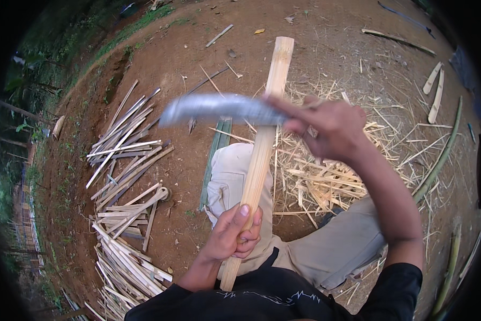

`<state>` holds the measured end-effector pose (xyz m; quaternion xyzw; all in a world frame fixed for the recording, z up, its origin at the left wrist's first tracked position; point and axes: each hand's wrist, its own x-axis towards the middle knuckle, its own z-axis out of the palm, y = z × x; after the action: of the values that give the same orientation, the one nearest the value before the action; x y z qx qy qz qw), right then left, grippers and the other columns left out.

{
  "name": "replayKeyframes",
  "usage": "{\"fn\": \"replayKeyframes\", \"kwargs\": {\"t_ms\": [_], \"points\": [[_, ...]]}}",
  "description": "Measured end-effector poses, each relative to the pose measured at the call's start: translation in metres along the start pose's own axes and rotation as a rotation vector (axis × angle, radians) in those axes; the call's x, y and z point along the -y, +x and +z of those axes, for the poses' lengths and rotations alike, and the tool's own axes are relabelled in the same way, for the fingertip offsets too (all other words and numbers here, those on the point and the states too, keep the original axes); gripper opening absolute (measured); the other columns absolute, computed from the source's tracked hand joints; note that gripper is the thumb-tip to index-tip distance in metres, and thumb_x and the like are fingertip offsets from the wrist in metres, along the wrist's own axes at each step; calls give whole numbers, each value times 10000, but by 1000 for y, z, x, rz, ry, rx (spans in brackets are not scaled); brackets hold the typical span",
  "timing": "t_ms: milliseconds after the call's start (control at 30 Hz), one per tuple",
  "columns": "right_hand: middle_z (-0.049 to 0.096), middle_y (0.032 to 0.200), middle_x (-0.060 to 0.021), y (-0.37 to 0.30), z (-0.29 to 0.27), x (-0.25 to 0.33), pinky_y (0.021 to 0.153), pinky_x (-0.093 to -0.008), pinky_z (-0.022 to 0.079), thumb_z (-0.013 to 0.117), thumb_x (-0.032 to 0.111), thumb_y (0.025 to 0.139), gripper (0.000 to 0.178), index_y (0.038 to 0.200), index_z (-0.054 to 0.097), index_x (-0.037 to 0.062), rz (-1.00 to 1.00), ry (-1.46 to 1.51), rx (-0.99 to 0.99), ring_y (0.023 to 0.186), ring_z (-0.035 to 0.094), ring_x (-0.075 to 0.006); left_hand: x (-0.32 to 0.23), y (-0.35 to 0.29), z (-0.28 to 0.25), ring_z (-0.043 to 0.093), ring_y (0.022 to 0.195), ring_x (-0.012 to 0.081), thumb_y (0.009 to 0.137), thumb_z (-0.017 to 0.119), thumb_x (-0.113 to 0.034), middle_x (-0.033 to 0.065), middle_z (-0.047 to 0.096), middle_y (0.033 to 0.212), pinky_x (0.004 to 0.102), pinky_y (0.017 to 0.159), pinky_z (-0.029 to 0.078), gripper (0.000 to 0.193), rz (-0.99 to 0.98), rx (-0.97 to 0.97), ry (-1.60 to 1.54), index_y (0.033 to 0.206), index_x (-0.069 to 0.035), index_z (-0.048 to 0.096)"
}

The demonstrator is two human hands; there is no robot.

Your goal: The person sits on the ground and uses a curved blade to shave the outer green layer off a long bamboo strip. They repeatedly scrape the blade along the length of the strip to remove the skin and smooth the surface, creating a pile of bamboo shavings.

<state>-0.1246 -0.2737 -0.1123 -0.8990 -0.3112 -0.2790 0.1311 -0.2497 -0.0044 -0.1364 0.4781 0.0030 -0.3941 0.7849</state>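
A long pale bamboo strip (258, 160) slants up and away from my lap. My left hand (234, 232) is closed round its lower part, thumb lying along the top face. In my right hand (334, 128) is a machete (213, 108) with a broad, curved grey blade pointing left. The blade crosses the strip in its upper half and is smeared by motion; whether it touches the wood I cannot tell. Only a bit of the machete's handle shows between my fingers. Behind the strip is my leg in beige trousers (232, 171).
Split bamboo sticks (125, 251) lie piled on the brown soil at left. Shavings (326, 184) heap up at right beside my leg. A green bamboo piece (217, 155) lies near my knee, and a long green pole (446, 155) curves at far right.
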Motion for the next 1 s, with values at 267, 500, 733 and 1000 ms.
{"fn": "replayKeyframes", "kwargs": {"t_ms": [267, 500, 733, 1000], "points": [[532, 619, -29, 3, 2, 2, 356, -317, 391, 436, 468, 1000, 443, 1430, 458, 364, -4, -36, 21, 406, 458, -126, 5, -7, -7, 245, 438, 22, 1065, 302, -409, -31, 318, 655, 186, 356, 222, 372, -72, -7, -70, 1012, -70, 446], [536, 637, -32, 0, -7, 25, 344, -299, 373, 383, 550, 984, 462, 1418, 460, 411, -133, -68, 139, 404, 434, -105, 4, -9, -7, 220, 407, 23, 1059, 312, -415, -25, 307, 621, 199, 321, 170, 403, -50, -42, -71, 956, -43, 426], [514, 588, -6, -12, 6, -39, 338, -271, 372, 388, 492, 1006, 439, 1426, 453, 383, 98, 98, -113, 402, 417, -92, 8, -14, -12, 243, 435, 22, 1072, 284, -381, -35, 305, 641, 189, 354, 206, 366, -88, 82, -90, 1000, -60, 446], [485, 611, -23, -8, -14, -16, 373, -331, 399, 462, 492, 967, 466, 1422, 465, 390, -64, -169, -4, 399, 452, -161, -9, -1, -1, 242, 438, 21, 1068, 295, -398, -37, 303, 648, 190, 360, 206, 365, -53, -11, -17, 1014, -69, 445]]}}
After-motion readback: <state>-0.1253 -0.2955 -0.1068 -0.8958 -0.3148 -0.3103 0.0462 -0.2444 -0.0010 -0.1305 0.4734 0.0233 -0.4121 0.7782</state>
